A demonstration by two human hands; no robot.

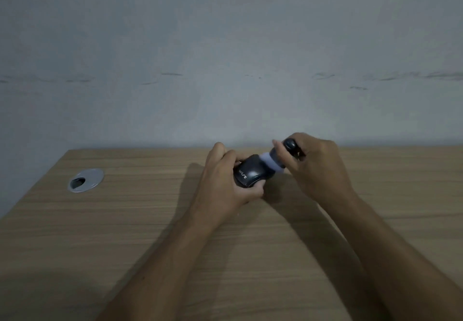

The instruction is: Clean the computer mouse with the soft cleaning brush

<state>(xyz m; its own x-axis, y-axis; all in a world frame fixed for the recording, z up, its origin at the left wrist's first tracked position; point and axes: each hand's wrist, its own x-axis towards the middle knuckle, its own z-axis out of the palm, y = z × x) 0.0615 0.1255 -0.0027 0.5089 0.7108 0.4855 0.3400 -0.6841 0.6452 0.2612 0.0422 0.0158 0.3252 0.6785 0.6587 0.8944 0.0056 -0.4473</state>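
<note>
A dark computer mouse (249,171) with white lettering is held a little above the wooden desk (125,233), gripped from the left and below by my left hand (223,180). My right hand (315,165) holds a soft cleaning brush (278,159) with a dark rounded handle and pale bristles. The bristles press against the mouse's right end. My fingers hide most of the brush handle and the mouse's underside.
A round metal cable grommet (85,179) is set into the desk at the left. The desk's far edge meets a pale grey wall (225,57). The desk's left edge runs diagonally at the lower left.
</note>
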